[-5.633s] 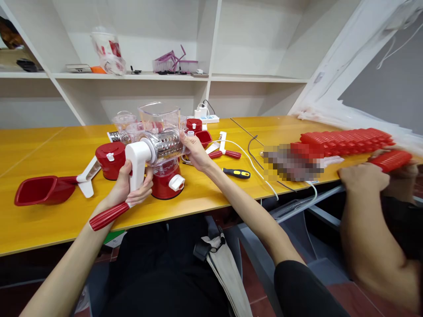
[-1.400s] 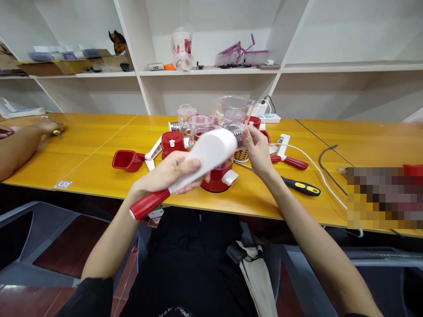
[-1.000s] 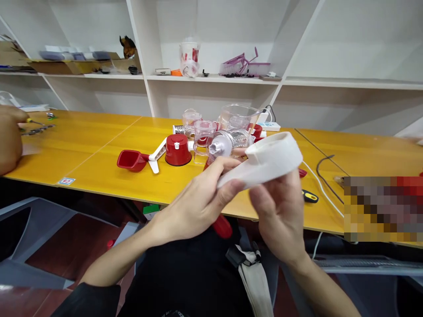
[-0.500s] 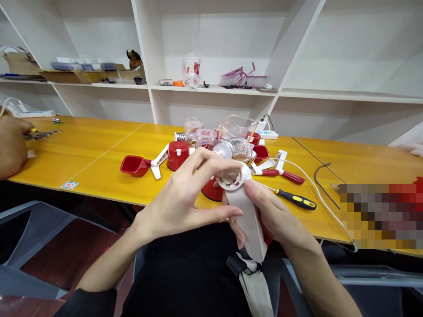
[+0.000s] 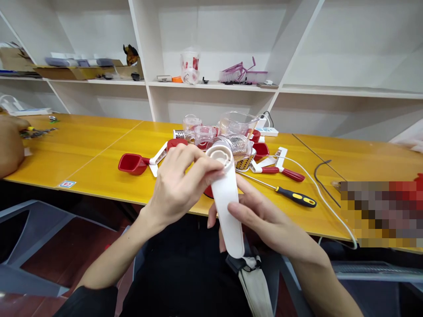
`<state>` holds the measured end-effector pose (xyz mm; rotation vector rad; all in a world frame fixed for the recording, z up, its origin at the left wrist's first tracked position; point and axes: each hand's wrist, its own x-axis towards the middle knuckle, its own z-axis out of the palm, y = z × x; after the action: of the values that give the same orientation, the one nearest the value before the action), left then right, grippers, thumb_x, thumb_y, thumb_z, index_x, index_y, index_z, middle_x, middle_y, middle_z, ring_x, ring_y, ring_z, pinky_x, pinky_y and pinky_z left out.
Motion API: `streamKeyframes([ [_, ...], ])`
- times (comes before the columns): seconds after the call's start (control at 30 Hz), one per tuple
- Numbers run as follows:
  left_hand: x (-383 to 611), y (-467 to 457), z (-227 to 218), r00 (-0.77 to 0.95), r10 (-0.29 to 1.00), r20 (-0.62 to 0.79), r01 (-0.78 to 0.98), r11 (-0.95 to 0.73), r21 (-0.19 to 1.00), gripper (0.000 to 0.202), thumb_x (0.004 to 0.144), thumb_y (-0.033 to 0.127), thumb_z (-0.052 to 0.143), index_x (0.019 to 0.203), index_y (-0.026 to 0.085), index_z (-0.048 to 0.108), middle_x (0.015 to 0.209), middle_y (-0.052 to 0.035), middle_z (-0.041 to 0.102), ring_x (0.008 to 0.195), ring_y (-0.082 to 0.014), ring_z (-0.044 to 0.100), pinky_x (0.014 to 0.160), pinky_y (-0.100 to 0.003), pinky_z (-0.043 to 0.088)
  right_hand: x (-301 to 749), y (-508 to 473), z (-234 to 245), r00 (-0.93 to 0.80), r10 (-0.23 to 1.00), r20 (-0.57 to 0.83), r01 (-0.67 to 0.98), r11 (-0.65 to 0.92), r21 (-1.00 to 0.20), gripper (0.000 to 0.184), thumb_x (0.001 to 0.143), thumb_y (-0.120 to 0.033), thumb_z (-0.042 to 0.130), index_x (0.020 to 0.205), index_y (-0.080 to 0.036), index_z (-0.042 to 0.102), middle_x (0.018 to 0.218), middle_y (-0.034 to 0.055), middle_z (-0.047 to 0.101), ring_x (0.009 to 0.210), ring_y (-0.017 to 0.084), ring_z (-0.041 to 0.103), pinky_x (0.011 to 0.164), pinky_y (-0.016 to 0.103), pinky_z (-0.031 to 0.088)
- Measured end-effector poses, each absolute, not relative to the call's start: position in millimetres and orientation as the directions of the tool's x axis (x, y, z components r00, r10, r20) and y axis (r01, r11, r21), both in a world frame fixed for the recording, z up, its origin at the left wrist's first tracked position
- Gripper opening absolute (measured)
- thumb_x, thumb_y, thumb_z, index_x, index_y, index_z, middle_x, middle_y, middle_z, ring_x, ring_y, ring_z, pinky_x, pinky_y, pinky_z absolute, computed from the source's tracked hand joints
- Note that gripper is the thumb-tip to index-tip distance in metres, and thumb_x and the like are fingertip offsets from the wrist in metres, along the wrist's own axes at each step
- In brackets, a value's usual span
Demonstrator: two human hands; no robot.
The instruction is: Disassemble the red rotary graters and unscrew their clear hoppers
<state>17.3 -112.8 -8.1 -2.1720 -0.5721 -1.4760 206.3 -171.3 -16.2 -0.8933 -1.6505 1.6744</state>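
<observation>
Tabletop (image 5: 90, 152) open left, screwdriver (image 5: 295, 197) (obstacle) beside hands (image 5: 269, 220)

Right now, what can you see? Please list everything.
Crank: 1, white, in the hands
Screwdriver: 1, black and yellow, table right
Scoops: 2, red, either side of hoppers
Hoppers: at least 3, clear, mid-table
Graters: at least 3, metallic, beside hoppers
Bases: several, red, partly hidden, mid-table
Grips: 2, red, behind screwdriver
Cables: at least 2, white and dark, table right
Power strip: 1, white, table back
Shelving: 1, white, behind table
Cup: 1, white and red, on shelf
Rack: 1, purple, on shelf
Table: 1, yellow, centre
Other person's arm: 1, left edge
Left hand: 1, bare, fingertips on crank
Right hand: 1, bare, gripping crank
</observation>
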Motion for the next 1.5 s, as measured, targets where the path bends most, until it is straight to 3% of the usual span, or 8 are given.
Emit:
streamKeyframes([
  [0.07,15.1,-109.4,-8.9,0.302,0.091,0.949,0.612,-0.782,-0.12,0.006,0.095,0.025,0.067,0.096,0.021,0.063,0.08,-0.001,0.061,0.075,-0.0158,0.054,0.067,-0.03,0.043,204.1,-175.6,-16.3,-0.567,0.824,-0.017,0.082,0.035,-0.996,0.072,0.096,-0.053,0.046,0.152,-0.035,0.004,0.085,-0.0037,0.063,0.065,0.002,0.063,0.06,0.012,0.053],
  [0.2,11.7,-102.8,-10.7,0.26,0.124,0.958,0.654,-0.752,-0.08,0.007,0.095,0.028,0.067,0.096,0.021,0.065,0.079,-0.001,0.061,0.074,-0.0166,0.054,0.067,-0.032,0.041,200.6,-182.0,-24.0,-0.332,0.93,0.161,0.368,0.285,-0.885,0.069,0.097,-0.055,0.04,0.156,-0.03,0.013,0.08,-0.0019,0.06,0.058,-0.002,0.05,0.056,0.009,0.046],
  [0.37,12.5,-99.7,-12.2,0.236,0.257,0.937,0.653,-0.756,0.043,0.016,0.098,0.037,0.063,0.093,0.022,0.063,0.083,-0.0007,0.067,0.081,-0.0181,0.061,0.081,-0.036,0.046,192.4,-180.4,-36.3,-0.266,0.811,0.521,0.743,0.517,-0.425,0.079,0.093,-0.044,0.054,0.157,-0.019,0.015,0.12,0.0074,0.067,0.062,0.0,0.057,0.059,0.013,0.052],
  [0.5,18.0,-104.7,-14.1,0.191,0.347,0.918,0.683,-0.719,0.13,0.024,0.098,0.044,0.06,0.092,0.021,0.062,0.086,-0.0014,0.068,0.082,-0.0188,0.062,0.084,-0.038,0.047,183.8,-172.7,-42.6,-0.29,0.58,0.761,0.903,0.428,0.018,0.067,0.091,-0.026,0.055,0.15,-0.01,0.029,0.129,0.0081,0.065,0.053,0.003,0.055,0.047,0.02,0.044],
  [0.6,23.7,-106.4,-18.1,0.108,0.342,0.933,0.68,-0.71,0.182,0.028,0.097,0.048,0.06,0.091,0.02,0.061,0.086,-0.0016,0.067,0.079,-0.0183,0.06,0.08,-0.037,0.047,180.2,-171.9,-44.4,-0.341,0.477,0.81,0.92,0.347,0.183,0.072,0.087,-0.021,0.058,0.151,-0.006,0.029,0.139,0.0107,0.059,0.053,0.004,0.054,0.045,0.023,0.041],
  [0.83,28.7,-88.6,-27.3,0.08,0.251,0.965,0.567,-0.807,0.163,0.024,0.097,0.044,0.062,0.092,0.021,0.057,0.085,0.0004,0.065,0.078,-0.0151,0.057,0.075,-0.032,0.047,180.9,-172.2,-42.6,-0.295,0.492,0.819,0.933,0.334,0.135,0.06,0.092,-0.032,0.055,0.143,-0.004,0.039,0.128,0.0073,0.066,0.052,0.004,0.054,0.044,0.024,0.04],
  [1.23,27.6,-76.3,-34.3,0.058,0.37,0.927,0.548,-0.788,0.28,0.025,0.099,0.045,0.058,0.089,0.023,0.051,0.086,-0.0014,0.061,0.077,-0.0153,0.056,0.074,-0.032,0.049,178.5,-161.1,-46.5,-0.299,0.454,0.839,0.941,0.285,0.181,0.051,0.092,-0.031,0.057,0.136,-0.005,0.052,0.107,0.0034,0.073,0.058,0.001,0.058,0.052,0.02,0.041],
  [1.5,28.1,-88.0,-29.3,0.06,0.379,0.924,0.519,-0.802,0.295,0.019,0.1,0.036,0.059,0.089,0.022,0.051,0.087,-0.0008,0.06,0.079,-0.0134,0.058,0.071,-0.029,0.05,180.3,-166.1,-44.5,-0.304,0.463,0.833,0.942,0.277,0.19,0.05,0.089,-0.024,0.059,0.134,-0.004,0.053,0.116,0.0034,0.071,0.052,-0.001,0.05,0.052,0.02,0.04],
])
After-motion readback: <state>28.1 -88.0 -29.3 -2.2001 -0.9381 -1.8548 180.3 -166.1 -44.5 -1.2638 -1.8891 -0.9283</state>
